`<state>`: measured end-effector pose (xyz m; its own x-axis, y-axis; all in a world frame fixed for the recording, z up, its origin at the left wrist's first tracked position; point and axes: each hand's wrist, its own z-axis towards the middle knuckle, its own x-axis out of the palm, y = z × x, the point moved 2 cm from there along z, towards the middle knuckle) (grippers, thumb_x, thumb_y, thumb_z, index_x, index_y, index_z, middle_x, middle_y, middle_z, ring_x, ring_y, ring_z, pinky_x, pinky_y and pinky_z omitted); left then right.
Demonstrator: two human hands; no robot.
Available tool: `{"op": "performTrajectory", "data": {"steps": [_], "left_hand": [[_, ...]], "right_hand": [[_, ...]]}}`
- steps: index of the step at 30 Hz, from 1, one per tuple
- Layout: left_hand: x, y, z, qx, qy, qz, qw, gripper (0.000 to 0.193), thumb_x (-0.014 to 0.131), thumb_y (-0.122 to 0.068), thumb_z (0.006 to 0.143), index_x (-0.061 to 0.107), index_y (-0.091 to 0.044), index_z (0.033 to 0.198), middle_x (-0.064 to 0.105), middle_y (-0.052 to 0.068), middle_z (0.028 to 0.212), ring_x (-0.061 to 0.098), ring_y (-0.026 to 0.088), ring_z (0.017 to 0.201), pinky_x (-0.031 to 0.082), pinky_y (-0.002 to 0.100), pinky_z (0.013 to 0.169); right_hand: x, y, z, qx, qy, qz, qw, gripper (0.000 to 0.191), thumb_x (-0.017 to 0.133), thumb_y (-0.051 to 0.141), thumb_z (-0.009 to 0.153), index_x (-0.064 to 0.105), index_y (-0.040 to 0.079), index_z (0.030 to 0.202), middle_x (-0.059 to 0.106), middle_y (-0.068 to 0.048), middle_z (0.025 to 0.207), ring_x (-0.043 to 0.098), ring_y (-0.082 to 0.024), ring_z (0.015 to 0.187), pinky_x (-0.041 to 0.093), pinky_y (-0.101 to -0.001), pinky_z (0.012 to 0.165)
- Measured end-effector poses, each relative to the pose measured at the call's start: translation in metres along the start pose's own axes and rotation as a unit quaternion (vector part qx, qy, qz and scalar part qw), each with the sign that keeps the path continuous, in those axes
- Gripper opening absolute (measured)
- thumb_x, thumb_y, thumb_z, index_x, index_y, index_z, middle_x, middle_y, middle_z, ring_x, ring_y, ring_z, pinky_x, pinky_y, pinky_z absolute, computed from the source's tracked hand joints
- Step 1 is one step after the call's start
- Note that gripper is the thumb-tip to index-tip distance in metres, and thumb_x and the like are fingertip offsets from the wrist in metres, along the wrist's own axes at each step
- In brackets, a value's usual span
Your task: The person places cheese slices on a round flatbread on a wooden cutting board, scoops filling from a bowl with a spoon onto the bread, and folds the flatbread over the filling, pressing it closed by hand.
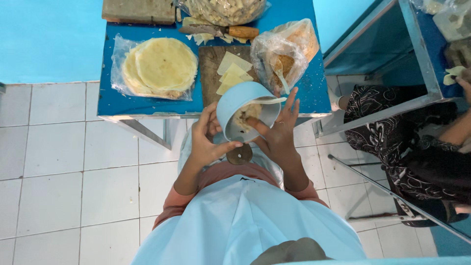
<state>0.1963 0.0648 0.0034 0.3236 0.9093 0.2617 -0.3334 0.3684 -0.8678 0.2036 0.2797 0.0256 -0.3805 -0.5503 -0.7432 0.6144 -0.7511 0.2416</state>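
My left hand grips a light blue round mould from below and the left, tilted so its open mouth faces me. A thin dough sheet with filling lies inside it. My right hand presses a finger into the filling while its other fingers spread over the rim. A small brown wooden disc shows under the mould. Both hands hover just in front of the blue table.
On the table lie a stack of round dough sheets on plastic, a wooden board with cut pale squares, a knife and plastic bags of filling. Another person in dark patterned clothes sits at the right by a metal-framed table.
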Motion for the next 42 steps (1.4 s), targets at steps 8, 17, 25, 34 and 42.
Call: {"op": "performTrajectory", "data": {"steps": [8,17,25,34,42], "left_hand": [[0.003,-0.002,-0.005,0.031,-0.003,0.076,0.997,0.102,0.096,-0.009,0.075,0.032,0.007,0.154,0.06,0.02,0.142,0.062,0.024,0.134,0.056,0.04,0.112],[0.003,0.001,-0.006,0.035,-0.025,0.101,0.994,0.103,0.096,-0.012,0.075,0.032,0.007,0.153,0.059,0.021,0.142,0.063,0.026,0.134,0.056,0.041,0.111],[0.001,0.0,-0.007,0.029,-0.026,0.089,0.995,0.102,0.097,-0.014,0.075,0.034,0.007,0.153,0.061,0.02,0.142,0.064,0.025,0.131,0.057,0.04,0.11],[0.0,-0.002,-0.01,0.036,-0.023,0.106,0.993,0.103,0.097,-0.014,0.075,0.033,0.007,0.153,0.062,0.021,0.141,0.065,0.025,0.131,0.058,0.04,0.11],[0.0,-0.003,-0.007,0.027,-0.021,0.089,0.995,0.104,0.096,-0.014,0.075,0.032,0.007,0.153,0.06,0.021,0.143,0.064,0.026,0.133,0.058,0.041,0.111]], "right_hand": [[0.001,-0.01,-0.006,0.011,-0.01,-0.039,0.999,0.052,0.087,0.05,0.081,0.074,0.03,0.127,0.004,-0.016,0.175,0.002,-0.06,0.156,0.007,-0.0757,0.121],[-0.005,-0.008,-0.006,0.042,-0.041,-0.062,0.996,0.065,0.085,0.064,0.077,0.074,0.031,0.132,0.005,-0.02,0.173,-0.001,-0.062,0.153,0.008,-0.0808,0.117],[-0.009,-0.004,0.002,0.029,-0.037,-0.076,0.996,0.068,0.081,0.072,0.076,0.073,0.038,0.134,0.009,-0.015,0.175,0.0,-0.061,0.156,0.009,-0.0813,0.119],[-0.014,-0.002,0.009,0.001,-0.013,-0.122,0.992,0.072,0.077,0.077,0.074,0.074,0.035,0.132,0.016,-0.016,0.172,0.004,-0.064,0.151,0.009,-0.0832,0.112],[-0.011,-0.007,0.0,-0.006,-0.03,-0.061,0.998,0.06,0.081,0.065,0.083,0.073,0.032,0.132,0.013,-0.019,0.173,0.003,-0.063,0.154,0.009,-0.0803,0.117]]}}
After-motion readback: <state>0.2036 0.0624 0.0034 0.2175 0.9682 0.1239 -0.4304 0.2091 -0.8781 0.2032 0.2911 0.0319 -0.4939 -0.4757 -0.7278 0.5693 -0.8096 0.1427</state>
